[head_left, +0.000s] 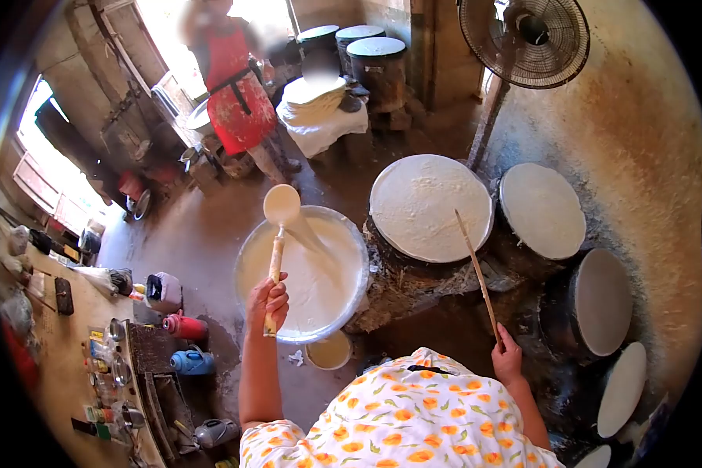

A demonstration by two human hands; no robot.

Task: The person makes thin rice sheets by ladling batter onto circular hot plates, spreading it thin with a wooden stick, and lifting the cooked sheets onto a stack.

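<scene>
Left hand point(268, 303) wraps one ladle point(278, 251) above one basin point(363, 285), eight o'clock; right hand point(508, 359) grasps one stick point(479, 274); probably five round tops point(423, 204), two to four o'clock.

You wear a white top point(421, 425) that fills the lower centre of the frame. Its cloth is scattered with rounded orange and yellow motifs, and small, slender green leaf-like strokes lie between them. Near the upper edge of that cloth sits a short black strip point(430, 370), too small to make out. Your left sleeve point(271, 441), toward the bottom left of the garment, carries the same print and is cut short, so your left forearm point(260, 382) is bare. Your right forearm point(529, 405) is bare too, as are your left fingers point(278, 296) and right fingers point(508, 340).
</scene>
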